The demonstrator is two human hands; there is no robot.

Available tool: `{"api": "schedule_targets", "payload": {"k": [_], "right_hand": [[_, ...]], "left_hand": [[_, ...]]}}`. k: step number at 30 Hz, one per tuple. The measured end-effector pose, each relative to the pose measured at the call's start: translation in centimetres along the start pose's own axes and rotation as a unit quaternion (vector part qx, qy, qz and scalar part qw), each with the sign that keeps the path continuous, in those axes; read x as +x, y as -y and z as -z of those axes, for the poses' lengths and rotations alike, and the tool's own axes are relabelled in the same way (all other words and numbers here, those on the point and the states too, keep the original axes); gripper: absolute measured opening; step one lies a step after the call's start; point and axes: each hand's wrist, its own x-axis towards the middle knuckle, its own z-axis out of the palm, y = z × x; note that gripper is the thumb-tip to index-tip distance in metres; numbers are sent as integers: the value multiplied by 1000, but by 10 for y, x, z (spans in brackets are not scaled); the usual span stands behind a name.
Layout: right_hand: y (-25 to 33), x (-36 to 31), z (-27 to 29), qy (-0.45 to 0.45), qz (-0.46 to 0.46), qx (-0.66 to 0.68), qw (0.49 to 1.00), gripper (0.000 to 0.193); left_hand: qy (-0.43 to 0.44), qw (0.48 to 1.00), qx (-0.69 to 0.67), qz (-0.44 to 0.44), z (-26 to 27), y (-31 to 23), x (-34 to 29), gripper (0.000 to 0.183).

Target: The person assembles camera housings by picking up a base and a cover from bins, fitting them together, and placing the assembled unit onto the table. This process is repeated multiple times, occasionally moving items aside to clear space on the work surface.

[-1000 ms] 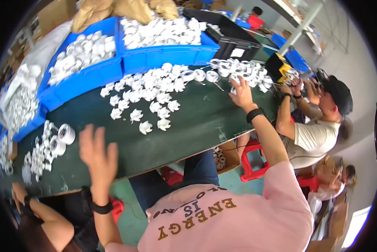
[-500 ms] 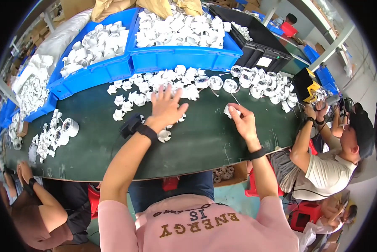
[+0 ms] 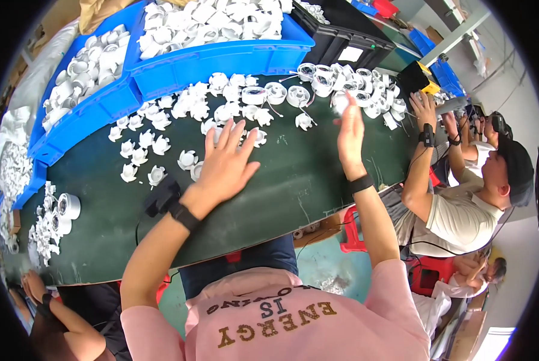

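Observation:
My left hand [image 3: 226,167] reaches over the green table with its fingers spread, holding nothing. Its fingertips are at the near edge of a spread of small white petal-shaped plastic parts [image 3: 192,101]. My right hand [image 3: 351,135] is turned edge-on with its fingers stretched forward. A blurred white piece [image 3: 339,102] shows beside those fingertips; whether they touch it I cannot tell. Beyond them lies a group of round white housings [image 3: 374,99] with thin wires. One petal-shaped part [image 3: 303,121] sits alone between my hands.
Blue bins [image 3: 221,60] of white parts and a black crate [image 3: 341,39] line the table's far side. More white parts [image 3: 47,225] lie at the left. A co-worker [image 3: 462,192] sits at the right; another person's hand [image 3: 35,286] is at the lower left.
My right hand has moved forward and its pinch on a small white piece has opened out. My left hand has drawn back slightly. The whole view has shifted, with the bins now higher and further left.

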Motion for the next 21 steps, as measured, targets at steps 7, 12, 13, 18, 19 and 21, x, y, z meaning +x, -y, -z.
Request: {"api": "schedule_targets", "payload": {"k": [7,12,13,18,19,21], "right_hand": [[-48,-11,-6,165,90,-198,962,47],[-34,-13,-18,162,90,-162,969,47],[-32,-13,-18,169,98,-155,968,47],[-37,-14,-14,195,125,-184,955,47],[-38,-14,-16,198,124,-186,954,47],[-40,-16,-19,195,137,-199,951,46]], "left_hand": [[-27,965,-250,66,68,-73,-61,54],[-76,934,-314,152,60,-76,-107,45],[-88,930,-317,164,58,-75,-111,43],[-105,917,-337,187,50,-74,-120,41],[-105,917,-335,188,50,-73,-119,40],[-96,917,-342,183,51,-75,-118,40]]}}
